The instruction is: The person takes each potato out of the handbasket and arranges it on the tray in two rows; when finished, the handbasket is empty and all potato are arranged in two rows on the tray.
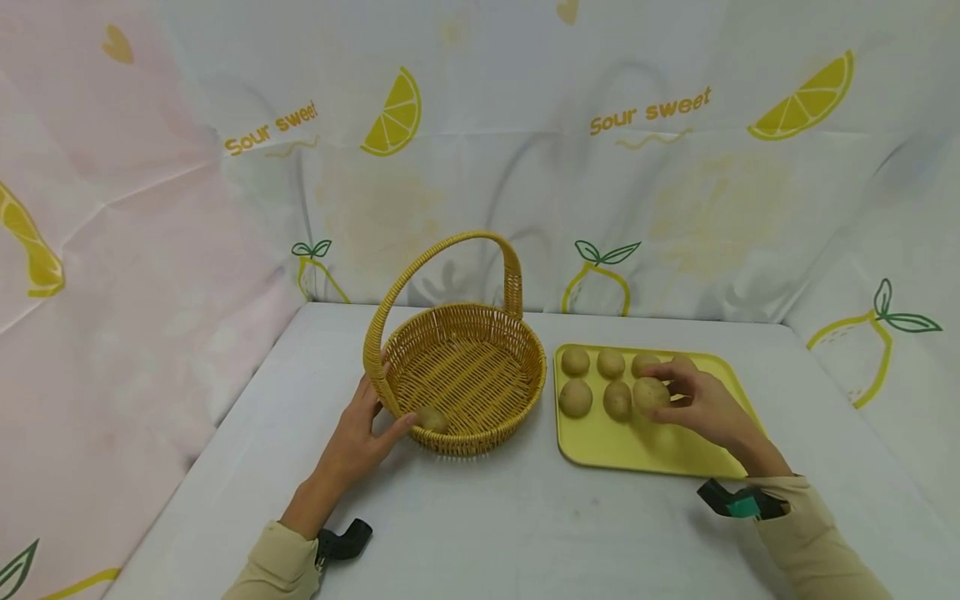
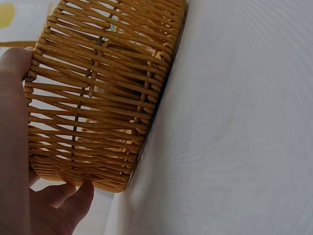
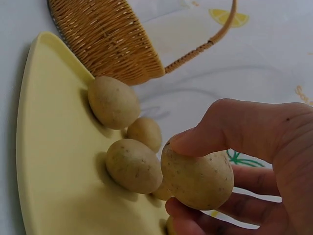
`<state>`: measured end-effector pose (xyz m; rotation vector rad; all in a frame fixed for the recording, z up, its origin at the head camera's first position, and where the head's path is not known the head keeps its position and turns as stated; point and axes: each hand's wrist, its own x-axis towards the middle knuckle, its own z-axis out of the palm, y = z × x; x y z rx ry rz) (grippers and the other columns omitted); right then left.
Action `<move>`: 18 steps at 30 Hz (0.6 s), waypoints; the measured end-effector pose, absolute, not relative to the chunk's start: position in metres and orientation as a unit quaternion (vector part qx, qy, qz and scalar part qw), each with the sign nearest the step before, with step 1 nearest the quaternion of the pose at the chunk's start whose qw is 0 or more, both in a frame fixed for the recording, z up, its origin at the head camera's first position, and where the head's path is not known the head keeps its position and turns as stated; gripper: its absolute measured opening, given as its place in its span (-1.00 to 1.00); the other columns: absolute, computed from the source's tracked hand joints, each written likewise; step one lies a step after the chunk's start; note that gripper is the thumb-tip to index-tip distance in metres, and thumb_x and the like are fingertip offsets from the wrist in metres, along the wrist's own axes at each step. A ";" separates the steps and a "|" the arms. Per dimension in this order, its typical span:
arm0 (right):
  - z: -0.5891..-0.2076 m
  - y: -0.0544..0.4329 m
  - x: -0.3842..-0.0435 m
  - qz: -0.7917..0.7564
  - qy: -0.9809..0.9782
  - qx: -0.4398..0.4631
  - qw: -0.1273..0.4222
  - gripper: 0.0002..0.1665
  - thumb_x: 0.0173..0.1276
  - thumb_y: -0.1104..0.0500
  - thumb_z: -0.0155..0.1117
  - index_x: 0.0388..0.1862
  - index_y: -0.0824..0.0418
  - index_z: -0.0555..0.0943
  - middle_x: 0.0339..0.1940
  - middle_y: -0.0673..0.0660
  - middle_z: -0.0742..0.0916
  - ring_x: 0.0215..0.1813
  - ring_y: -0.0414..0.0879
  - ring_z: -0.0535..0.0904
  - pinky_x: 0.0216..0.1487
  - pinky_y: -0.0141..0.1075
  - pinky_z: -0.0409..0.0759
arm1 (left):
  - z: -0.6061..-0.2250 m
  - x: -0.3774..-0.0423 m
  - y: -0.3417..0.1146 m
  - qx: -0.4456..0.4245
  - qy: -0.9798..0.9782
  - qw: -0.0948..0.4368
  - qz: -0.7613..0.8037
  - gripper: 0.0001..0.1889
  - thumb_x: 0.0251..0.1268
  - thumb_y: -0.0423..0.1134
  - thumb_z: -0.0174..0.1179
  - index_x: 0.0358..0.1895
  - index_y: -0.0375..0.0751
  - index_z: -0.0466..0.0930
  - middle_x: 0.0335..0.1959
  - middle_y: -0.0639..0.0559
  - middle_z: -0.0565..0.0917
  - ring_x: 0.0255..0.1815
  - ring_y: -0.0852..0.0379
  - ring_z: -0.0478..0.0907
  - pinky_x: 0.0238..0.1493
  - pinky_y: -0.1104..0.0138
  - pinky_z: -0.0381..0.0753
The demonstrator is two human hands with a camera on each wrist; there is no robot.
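A round wicker basket (image 1: 468, 375) with a tall arched handle stands at the middle of the table, one potato (image 1: 431, 419) inside near its front left rim. My left hand (image 1: 358, 433) grips that left side, thumb over the rim and fingers along the outer wall, as the left wrist view also shows. Over the yellow tray (image 1: 637, 450), my right hand (image 1: 705, 404) pinches a potato (image 3: 197, 178) between thumb and fingers. Several more potatoes (image 1: 576, 398) sit in two rows on the tray, the far right ones partly hidden by the hand.
The basket and tray stand side by side on a white-covered table (image 1: 510, 525), a narrow gap between them. Behind rises a cloth backdrop (image 1: 480, 167) printed with lemons and lettering. A pinkish cloth (image 1: 135, 333) hangs along the left side.
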<state>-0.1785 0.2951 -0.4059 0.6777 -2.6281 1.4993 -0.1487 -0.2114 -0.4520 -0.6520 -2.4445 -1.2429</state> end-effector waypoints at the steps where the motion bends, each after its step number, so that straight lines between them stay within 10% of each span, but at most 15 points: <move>1: -0.406 0.296 -0.178 0.482 -0.849 0.215 0.021 -0.35 0.17 0.41 0.58 0.24 0.53 0.56 0.10 0.26 0.61 -0.05 -0.09 0.63 -0.10 -0.34 0.68 | -0.452 -0.149 -0.211 -0.229 -0.856 0.162 -0.435 -0.07 0.43 -0.23 0.37 0.71 -0.06 -0.01 0.69 -0.19 0.00 0.62 -0.17 0.08 0.32 -0.18 0.45; 18: -0.423 0.309 -0.185 0.415 -0.890 0.188 0.030 -0.36 0.24 0.33 0.56 0.30 0.42 0.59 0.23 0.36 0.61 0.11 0.31 0.62 0.02 -0.17 0.62 | -0.452 -0.147 -0.211 -0.227 -0.856 0.160 -0.435 -0.07 0.43 -0.24 0.37 0.72 -0.01 -0.02 0.69 -0.17 0.00 0.61 -0.16 0.09 0.32 -0.17 0.45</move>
